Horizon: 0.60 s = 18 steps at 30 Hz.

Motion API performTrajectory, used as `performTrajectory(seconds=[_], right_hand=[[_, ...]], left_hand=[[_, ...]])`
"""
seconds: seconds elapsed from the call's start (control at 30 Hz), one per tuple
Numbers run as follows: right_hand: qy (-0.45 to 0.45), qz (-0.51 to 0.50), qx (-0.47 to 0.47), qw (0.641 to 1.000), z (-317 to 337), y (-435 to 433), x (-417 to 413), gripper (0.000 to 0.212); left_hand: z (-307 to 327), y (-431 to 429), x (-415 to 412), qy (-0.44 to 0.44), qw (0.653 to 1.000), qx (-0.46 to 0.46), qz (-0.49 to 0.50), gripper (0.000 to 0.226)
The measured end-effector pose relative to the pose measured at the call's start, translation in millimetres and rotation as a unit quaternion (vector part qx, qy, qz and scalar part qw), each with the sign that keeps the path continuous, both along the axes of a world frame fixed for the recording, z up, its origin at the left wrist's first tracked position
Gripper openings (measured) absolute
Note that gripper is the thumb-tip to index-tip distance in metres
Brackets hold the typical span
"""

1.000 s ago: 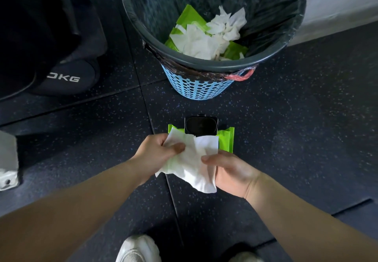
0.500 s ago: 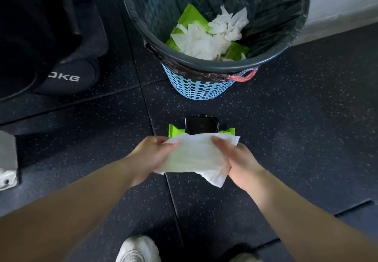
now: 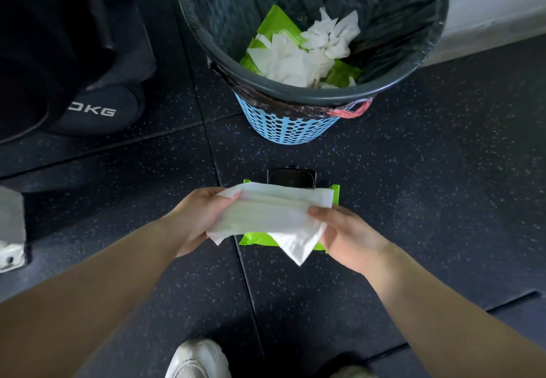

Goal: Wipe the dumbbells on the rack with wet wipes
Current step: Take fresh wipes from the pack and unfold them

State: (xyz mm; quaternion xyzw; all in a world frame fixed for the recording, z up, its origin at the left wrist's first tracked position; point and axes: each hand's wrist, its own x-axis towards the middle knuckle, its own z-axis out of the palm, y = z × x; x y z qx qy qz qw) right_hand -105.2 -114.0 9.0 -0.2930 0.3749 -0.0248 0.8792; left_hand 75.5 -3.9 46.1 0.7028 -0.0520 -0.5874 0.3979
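1. At 12 o'clock in the view a blue perforated waste bin (image 3: 283,129) stands on the dark speckled floor (image 3: 428,185), lined with a black bag (image 3: 413,23) folded over its rim.
2. In the bin lie crumpled white used wipes (image 3: 298,58) on top of bright green empty packets (image 3: 274,20).
3. Near the centre, just on the near side of the bin, a green wipe pack (image 3: 257,239) lies flat on the floor, mostly hidden by the hands. A dark rounded-rectangular piece (image 3: 291,177) shows at its 12 o'clock edge; whether it is the pack's lid cannot be told.
4. The wet wipe (image 3: 271,215) is held above the pack, stretched between both hands, one corner hanging down at 6 o'clock.
5. The left hand (image 3: 198,218) pinches the wipe's 9 o'clock end, thumb on top.
6. The right hand (image 3: 348,236) pinches the 3 o'clock end, fingers curled round it.
7. At 10 o'clock a black dumbbell (image 3: 97,112) head reads "KG" in white; the number before it is partly cut off.
8. A white shoe (image 3: 198,360) shows at 6 o'clock.
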Motion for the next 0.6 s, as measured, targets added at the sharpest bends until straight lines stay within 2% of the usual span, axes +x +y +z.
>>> performTrajectory(seconds=[0.13,0.23,0.27,0.3,0.37,0.43,0.6], right_hand=[[-0.035,-0.023,-0.002,0.999,-6.3,-3.5,-3.8,0.082],[-0.035,-0.053,-0.004,0.998,-3.8,-3.9,-4.5,0.078],[-0.018,-0.079,-0.007,0.997,-2.8,-4.7,-5.3,0.069],[0.013,-0.111,-0.017,0.994,0.9,-5.5,-5.7,0.051],[0.107,-0.159,-0.054,0.980,3.1,-7.8,-7.4,0.006],[0.176,-0.169,-0.099,0.965,5.7,-9.5,-7.6,0.015],[0.216,-0.180,-0.144,0.949,4.4,-13.2,-6.7,0.019]], left_hand=[[-1.0,0.8,1.4,-0.020,1.000,0.001,0.004,0.020],[0.5,-0.6,4.0,-0.013,0.999,-0.003,0.042,0.021],[1.4,-0.3,5.6,-0.008,0.999,-0.007,0.052,0.022],[1.7,0.4,7.5,-0.005,0.998,-0.011,0.057,0.022],[3.4,1.8,10.9,-0.001,0.998,-0.014,0.053,0.022],[5.2,2.6,14.1,-0.004,0.999,-0.016,0.039,0.022],[5.5,4.6,24.5,-0.011,0.998,-0.029,0.056,0.021]])
